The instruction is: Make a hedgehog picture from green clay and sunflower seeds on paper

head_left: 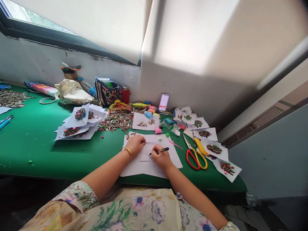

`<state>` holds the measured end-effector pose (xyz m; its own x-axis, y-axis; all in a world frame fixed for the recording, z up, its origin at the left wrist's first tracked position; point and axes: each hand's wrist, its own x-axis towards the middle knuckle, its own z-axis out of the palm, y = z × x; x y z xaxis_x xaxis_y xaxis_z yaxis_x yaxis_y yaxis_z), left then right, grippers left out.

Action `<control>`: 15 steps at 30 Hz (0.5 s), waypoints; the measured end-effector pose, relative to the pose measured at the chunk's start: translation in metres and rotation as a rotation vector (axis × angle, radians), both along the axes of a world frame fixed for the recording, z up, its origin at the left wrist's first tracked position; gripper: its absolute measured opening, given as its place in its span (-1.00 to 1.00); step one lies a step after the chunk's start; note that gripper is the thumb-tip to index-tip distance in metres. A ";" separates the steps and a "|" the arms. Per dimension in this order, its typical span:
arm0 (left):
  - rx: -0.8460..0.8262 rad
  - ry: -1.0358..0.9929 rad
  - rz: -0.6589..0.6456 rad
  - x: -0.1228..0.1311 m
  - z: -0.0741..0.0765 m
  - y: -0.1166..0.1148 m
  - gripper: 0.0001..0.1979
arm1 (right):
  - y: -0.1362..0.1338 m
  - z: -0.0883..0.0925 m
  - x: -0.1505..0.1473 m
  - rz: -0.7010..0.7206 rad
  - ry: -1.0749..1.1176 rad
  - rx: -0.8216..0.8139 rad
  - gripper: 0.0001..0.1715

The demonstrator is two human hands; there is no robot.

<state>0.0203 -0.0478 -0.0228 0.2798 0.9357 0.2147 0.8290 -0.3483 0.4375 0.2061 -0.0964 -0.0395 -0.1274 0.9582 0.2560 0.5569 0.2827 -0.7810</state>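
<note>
My right hand is closed around a black pen, its tip on a small white sheet that bears a few faint drawn lines. At the upper left corner of this sheet, my left hand lies with fingers loosely bent, pressing down on the paper and holding nothing. A gold bangle circles the left wrist. Beneath the small sheet are larger white sheets. Bits of green clay and a pink clay tool lie just beyond my right hand.
Red-and-yellow scissors and a yellow cutter lie to the right, beside cards with seed figures. More such cards are stacked left. Behind are a sunflower seed pile, a blurred phone and a red bottle.
</note>
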 end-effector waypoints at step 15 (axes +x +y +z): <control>0.021 -0.009 -0.010 -0.001 -0.004 0.002 -0.85 | 0.002 0.003 0.001 0.037 0.023 -0.020 -0.83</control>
